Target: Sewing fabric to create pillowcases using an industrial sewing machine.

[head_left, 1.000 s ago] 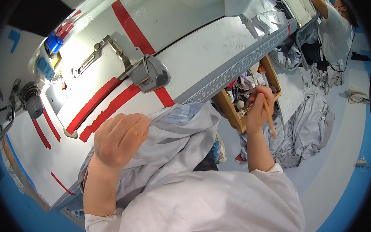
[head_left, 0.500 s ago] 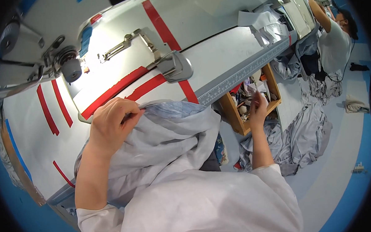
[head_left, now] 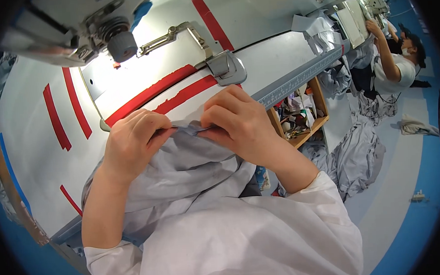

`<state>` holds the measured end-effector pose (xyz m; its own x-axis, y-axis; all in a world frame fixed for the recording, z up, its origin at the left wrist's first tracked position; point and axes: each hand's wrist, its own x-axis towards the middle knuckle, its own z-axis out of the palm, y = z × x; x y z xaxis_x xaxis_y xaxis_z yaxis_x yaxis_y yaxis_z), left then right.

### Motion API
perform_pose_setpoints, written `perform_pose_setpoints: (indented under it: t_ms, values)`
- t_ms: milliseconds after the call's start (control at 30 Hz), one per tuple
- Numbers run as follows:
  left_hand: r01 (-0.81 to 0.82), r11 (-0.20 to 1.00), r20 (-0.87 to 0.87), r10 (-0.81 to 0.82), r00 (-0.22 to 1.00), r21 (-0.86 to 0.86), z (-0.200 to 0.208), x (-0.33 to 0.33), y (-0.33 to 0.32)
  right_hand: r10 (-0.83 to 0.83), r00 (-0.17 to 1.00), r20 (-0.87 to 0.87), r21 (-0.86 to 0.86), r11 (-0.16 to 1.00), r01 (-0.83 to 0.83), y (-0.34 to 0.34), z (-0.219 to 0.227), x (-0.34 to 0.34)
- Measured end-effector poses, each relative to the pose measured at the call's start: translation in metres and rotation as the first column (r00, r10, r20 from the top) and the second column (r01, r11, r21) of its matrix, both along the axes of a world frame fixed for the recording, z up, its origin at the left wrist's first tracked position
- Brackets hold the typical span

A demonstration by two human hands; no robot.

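Note:
A light grey piece of fabric (head_left: 192, 174) drapes from the sewing table's front edge down over my lap. My left hand (head_left: 135, 142) pinches its upper edge between thumb and fingers. A short way to the right, my right hand (head_left: 239, 124) pinches the same edge, so a small folded stretch lies between the two hands. Both hands are just in front of the red tape strips (head_left: 188, 92) on the white table (head_left: 25, 132). Behind them stands the sewing machine head (head_left: 120, 43), apart from the fabric.
A metal guide arm (head_left: 170, 35) with a flat grey plate (head_left: 229, 67) sits on the table. A ruler strip (head_left: 301, 76) runs along the front edge. An open wooden drawer (head_left: 311, 130) holds small items. Grey fabric (head_left: 358, 155) lies heaped at right, near a co-worker (head_left: 400, 68).
My right hand has come from above the drawer to the fabric's edge and now pinches it. The left hand keeps its pinch. The view has shifted slightly.

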<state>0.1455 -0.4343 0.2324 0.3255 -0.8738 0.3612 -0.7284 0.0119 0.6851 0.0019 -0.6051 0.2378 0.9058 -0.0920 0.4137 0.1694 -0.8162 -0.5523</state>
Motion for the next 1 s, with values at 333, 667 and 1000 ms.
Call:
perform_pose_setpoints:
  t_ms: [333, 667, 1000]
  values:
    - [0.014, 1.0, -0.005, -0.014, 1.0, -0.025, -0.001, 0.002, 0.001, -0.052, 0.995, -0.088, -0.123, 0.992, 0.041, 0.014, 0.006, -0.014]
    - [0.026, 1.0, 0.005, -0.026, 1.0, -0.008, 0.0, 0.001, 0.002, 0.058, 0.986, -0.157, -0.152, 0.985, -0.083, 0.022, 0.01, -0.027]
    - [0.02, 1.0, -0.029, -0.021, 0.999, -0.024, -0.002, 0.0, 0.002, 0.052, 0.988, -0.146, 0.155, 0.987, -0.029, 0.005, 0.019, -0.012]
